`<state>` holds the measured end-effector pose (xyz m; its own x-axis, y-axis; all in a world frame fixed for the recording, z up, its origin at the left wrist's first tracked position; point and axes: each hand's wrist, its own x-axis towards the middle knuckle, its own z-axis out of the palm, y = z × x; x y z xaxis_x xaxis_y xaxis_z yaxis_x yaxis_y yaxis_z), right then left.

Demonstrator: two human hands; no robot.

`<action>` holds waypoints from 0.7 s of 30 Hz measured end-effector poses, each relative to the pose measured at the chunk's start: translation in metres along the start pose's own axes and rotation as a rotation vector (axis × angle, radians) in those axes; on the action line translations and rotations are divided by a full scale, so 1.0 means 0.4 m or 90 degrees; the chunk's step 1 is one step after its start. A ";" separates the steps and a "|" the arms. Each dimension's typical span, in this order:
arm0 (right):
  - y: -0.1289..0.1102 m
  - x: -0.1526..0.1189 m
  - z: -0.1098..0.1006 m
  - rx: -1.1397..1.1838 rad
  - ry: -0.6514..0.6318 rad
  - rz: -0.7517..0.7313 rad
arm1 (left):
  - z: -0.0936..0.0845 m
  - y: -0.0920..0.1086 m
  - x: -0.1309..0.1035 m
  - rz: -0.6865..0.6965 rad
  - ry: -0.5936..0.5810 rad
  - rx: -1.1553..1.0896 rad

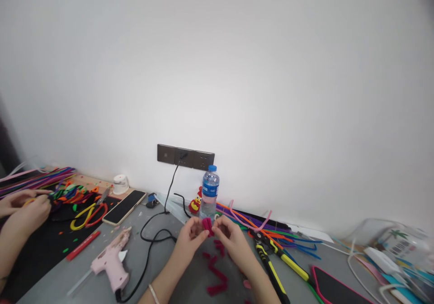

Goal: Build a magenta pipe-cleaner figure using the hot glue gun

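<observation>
A small folded bundle of magenta fuzzy stems (pixel 208 226) is held up between my two hands, in front of a water bottle (pixel 210 193). My left hand (pixel 194 232) pinches the bundle from the left with thumb and fingers. From the right, the closed fingertips of my right hand (pixel 226 232) touch its edge. Below my hands, zigzag magenta pieces (pixel 217 274) lie on the grey table (pixel 183 277).
Left of my arms lie a pink glue gun (pixel 110 262), a phone (pixel 125 206), a red marker (pixel 83 245) and scissors (pixel 90 216). Another person's hands (pixel 32 209) work at far left. Yellow-black pliers (pixel 271 268), colourful stems (pixel 291 240) and a pink-edged device (pixel 334 288) sit right.
</observation>
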<state>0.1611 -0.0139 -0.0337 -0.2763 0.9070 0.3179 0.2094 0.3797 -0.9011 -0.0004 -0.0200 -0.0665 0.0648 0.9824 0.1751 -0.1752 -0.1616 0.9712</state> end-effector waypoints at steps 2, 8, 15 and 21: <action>0.000 0.000 0.002 -0.018 0.007 -0.008 | -0.002 -0.004 0.000 0.004 -0.004 0.002; 0.004 0.003 0.003 -0.041 0.016 -0.034 | -0.004 -0.007 0.003 0.026 -0.007 0.020; -0.004 0.004 -0.006 -0.046 0.058 -0.050 | 0.006 0.015 -0.004 0.003 -0.012 -0.005; -0.003 0.010 -0.008 -0.075 0.089 -0.093 | 0.008 0.014 -0.005 0.010 -0.004 -0.028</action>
<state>0.1628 -0.0102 -0.0306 -0.1811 0.8542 0.4874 0.2866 0.5199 -0.8047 0.0016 -0.0233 -0.0609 0.0675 0.9791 0.1917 -0.2196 -0.1728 0.9602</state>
